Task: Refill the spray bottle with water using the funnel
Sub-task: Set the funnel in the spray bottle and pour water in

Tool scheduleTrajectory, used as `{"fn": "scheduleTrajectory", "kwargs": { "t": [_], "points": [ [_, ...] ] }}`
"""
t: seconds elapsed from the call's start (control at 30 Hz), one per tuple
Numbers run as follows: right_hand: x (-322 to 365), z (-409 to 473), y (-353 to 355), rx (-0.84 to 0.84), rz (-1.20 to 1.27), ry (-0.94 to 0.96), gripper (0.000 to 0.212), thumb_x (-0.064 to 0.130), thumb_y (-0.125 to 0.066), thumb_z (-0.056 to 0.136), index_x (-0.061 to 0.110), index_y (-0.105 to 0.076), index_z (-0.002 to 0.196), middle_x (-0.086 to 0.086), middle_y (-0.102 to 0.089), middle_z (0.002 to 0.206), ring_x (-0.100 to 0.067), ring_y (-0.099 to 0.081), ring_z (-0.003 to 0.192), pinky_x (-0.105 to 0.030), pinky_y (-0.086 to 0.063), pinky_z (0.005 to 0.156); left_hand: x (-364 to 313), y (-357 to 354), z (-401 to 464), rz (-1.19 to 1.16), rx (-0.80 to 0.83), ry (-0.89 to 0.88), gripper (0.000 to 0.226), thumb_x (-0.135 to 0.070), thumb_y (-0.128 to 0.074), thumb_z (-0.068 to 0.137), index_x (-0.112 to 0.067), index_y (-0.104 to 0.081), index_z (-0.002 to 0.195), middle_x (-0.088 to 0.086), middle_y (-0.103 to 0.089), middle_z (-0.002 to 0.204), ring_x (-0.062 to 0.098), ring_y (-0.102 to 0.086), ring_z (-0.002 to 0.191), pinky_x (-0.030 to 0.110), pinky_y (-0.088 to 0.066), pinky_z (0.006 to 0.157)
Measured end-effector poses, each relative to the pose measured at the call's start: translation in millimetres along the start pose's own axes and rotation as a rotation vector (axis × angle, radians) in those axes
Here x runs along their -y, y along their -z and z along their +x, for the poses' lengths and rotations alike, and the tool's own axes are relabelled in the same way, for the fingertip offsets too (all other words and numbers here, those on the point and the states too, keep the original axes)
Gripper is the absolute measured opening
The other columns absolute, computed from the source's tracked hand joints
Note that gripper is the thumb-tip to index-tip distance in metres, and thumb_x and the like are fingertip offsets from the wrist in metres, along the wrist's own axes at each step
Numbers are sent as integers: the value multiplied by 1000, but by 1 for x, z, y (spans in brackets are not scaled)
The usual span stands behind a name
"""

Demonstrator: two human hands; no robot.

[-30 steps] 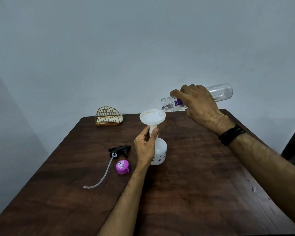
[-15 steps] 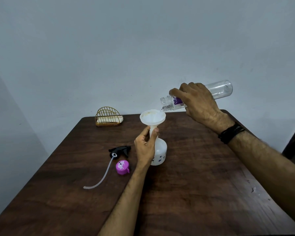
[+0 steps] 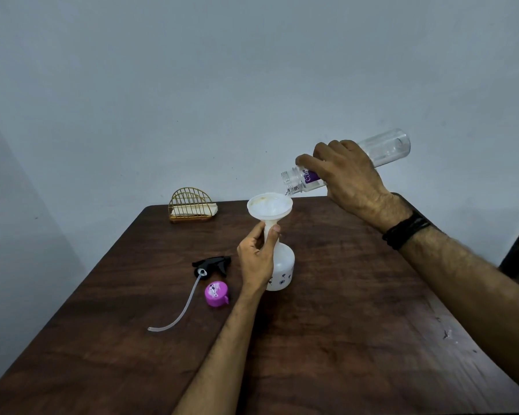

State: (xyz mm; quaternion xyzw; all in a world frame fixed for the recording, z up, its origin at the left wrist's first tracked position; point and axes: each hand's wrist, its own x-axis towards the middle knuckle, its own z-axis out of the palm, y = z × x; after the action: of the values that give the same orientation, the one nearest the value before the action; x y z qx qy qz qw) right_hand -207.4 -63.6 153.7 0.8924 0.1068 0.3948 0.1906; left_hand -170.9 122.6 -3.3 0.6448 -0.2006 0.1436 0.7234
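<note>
A white spray bottle (image 3: 283, 269) with small flower prints stands on the brown wooden table (image 3: 342, 339). A white funnel (image 3: 269, 205) sits in its neck. My left hand (image 3: 256, 259) grips the neck and the funnel's stem. My right hand (image 3: 346, 175) holds a clear plastic water bottle (image 3: 384, 149) tilted steeply, its open mouth just above the funnel's right rim. A thin trickle of water falls into the funnel. The clear bottle looks nearly drained.
The black spray head (image 3: 212, 262) with its long clear tube (image 3: 179, 314) lies left of the spray bottle. A purple cap (image 3: 216, 294) rests beside it. A gold wire holder (image 3: 191, 205) stands at the table's far edge by the wall.
My right hand has raised the base of the clear bottle, tilting it more steeply over the funnel. My left hand and the spray bottle stay put.
</note>
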Motion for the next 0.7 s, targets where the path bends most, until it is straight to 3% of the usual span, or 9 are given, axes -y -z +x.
{"fn": "scheduleTrajectory", "kwargs": {
  "t": [0.17, 0.5, 0.7],
  "points": [
    [0, 3, 5, -8, -34, 25, 50, -11, -43, 76, 17, -59, 115, -8, -56, 88, -28, -48, 72, -40, -39, 69, 0, 0, 1, -14, 2, 10, 15, -23, -67, 97, -12, -75, 99, -5, -75, 84, 9, -67, 82, 31, -53, 77],
    [1, 10, 8, -59, -119, 118, 84, -1, 17, 79, 15, -58, 113, -10, -54, 88, -30, -48, 74, -43, -43, 74, -1, 0, 0, -11, 10, 21, 15, -28, -67, 95, -16, -75, 96, -3, -74, 84, 11, -67, 82, 34, -54, 78],
    [4, 11, 9, -74, -134, 146, 90, 3, 24, 83, 13, -59, 113, -11, -55, 89, -30, -49, 74, -43, -44, 76, -1, 0, 0, -6, 9, 15, 19, -33, -68, 94, -17, -76, 98, -4, -75, 85, 10, -68, 83, 32, -54, 78]
  ]
}}
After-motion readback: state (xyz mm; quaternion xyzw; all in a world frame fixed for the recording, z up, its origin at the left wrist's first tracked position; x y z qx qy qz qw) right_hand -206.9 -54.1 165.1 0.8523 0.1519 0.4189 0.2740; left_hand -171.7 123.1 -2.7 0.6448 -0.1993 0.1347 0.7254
